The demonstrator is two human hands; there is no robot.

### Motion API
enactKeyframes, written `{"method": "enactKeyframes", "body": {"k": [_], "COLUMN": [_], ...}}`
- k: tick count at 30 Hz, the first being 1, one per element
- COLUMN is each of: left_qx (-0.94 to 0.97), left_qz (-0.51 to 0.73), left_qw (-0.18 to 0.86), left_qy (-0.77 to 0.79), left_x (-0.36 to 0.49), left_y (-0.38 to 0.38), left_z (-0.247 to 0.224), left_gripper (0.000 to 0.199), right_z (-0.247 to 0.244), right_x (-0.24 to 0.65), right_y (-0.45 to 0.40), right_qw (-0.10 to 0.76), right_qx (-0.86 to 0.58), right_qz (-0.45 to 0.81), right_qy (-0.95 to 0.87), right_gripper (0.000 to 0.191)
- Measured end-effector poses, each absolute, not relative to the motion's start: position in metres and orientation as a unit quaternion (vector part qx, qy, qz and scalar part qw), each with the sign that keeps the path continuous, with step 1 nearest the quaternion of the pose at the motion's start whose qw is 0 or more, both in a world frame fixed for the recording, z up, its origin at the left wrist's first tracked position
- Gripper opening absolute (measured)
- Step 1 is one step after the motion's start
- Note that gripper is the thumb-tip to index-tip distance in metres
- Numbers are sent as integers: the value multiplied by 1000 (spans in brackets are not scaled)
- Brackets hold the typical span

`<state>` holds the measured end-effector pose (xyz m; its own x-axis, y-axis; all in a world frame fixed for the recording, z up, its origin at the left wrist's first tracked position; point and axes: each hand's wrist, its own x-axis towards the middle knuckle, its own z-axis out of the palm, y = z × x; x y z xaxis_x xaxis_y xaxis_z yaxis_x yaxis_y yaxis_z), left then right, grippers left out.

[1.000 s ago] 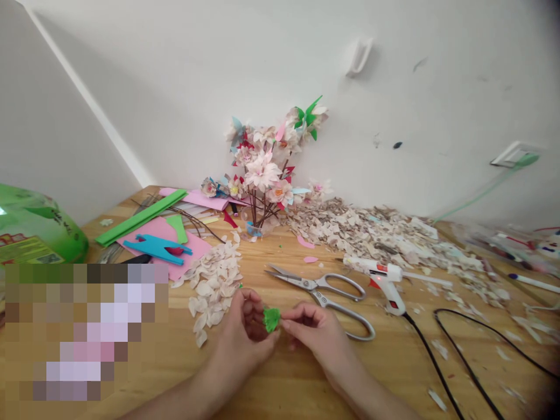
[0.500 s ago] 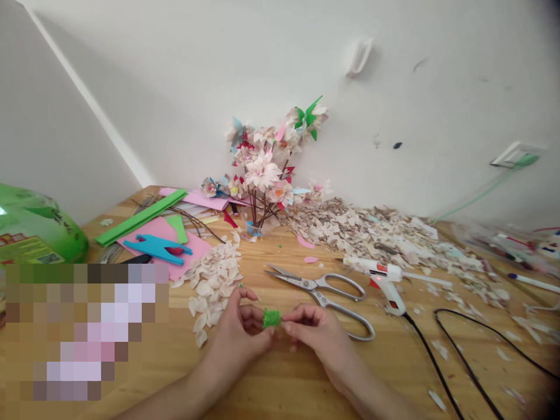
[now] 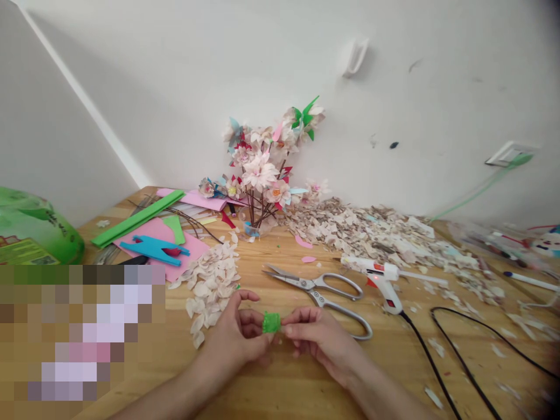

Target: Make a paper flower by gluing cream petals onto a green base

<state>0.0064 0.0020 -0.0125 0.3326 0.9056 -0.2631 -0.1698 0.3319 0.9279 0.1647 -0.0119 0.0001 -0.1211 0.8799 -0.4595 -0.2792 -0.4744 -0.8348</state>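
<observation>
A small rolled piece of green paper with a rough, fringed-looking surface [image 3: 271, 321] is held between my two hands, low over the table. The fingers and thumb of my left hand [image 3: 242, 329] grip its left side. At its right end, my right hand [image 3: 308, 332] pinches with thumb and forefinger; the very tip it grips is hidden. Metal scissors [image 3: 321, 291] lie with their blades parted just beyond my right hand. To the left of them is a heap of pale dried petals [image 3: 214, 280].
A white glue gun [image 3: 382, 277] lies at right, its black cord [image 3: 431, 359] running forward. Flowers on brown stems [image 3: 262, 169] stand at the back beside scattered dry scraps [image 3: 363, 230]. Coloured paper [image 3: 153, 248] and a green bag [image 3: 37, 227] are at left. A pixelated patch covers the lower left.
The view has shifted very slightly. Both hands keep hold of the green roll in nearly the same place, and the roll appears turned a little.
</observation>
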Motion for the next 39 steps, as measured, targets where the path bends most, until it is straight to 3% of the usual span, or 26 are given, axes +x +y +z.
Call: {"method": "enactKeyframes", "body": {"k": [39], "left_qx": [425], "left_qz": [399], "left_qw": [687], "left_qy": [434], "left_x": [7], "left_y": [-1], "left_z": [-5], "left_gripper": [51], "right_z": [2], "right_x": [166], "right_y": [-13], "right_qw": [401], "right_qx": [-506], "right_qz": [705], "right_qy": [-294], "right_gripper": [15]}}
